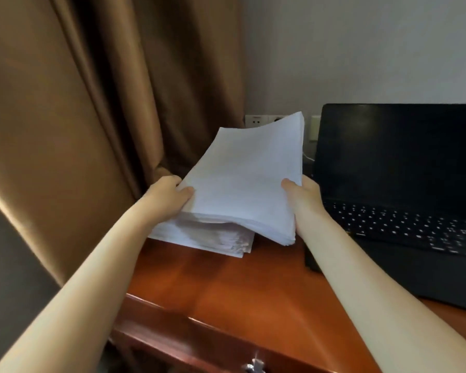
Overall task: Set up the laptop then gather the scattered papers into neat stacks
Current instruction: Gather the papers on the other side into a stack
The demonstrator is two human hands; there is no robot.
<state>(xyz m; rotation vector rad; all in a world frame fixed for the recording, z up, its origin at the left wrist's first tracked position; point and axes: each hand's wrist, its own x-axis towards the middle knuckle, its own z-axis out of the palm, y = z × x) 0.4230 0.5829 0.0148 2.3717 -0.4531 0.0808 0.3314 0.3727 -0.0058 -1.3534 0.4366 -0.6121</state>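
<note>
- Hands first: our left hand [170, 195] and right hand [303, 197] each close their grip on a side edge of a thick white paper stack [248, 179]
- we hold it tilted, just above a second paper pile [215, 238] lying on the wooden counter [240, 286]
- open laptop [398, 189] sits right of both; screen dark

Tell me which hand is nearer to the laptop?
Right. The right hand grips the held paper stack at its right edge, just beside the open laptop; the left hand holds the stack's far side, near the curtain.
</note>
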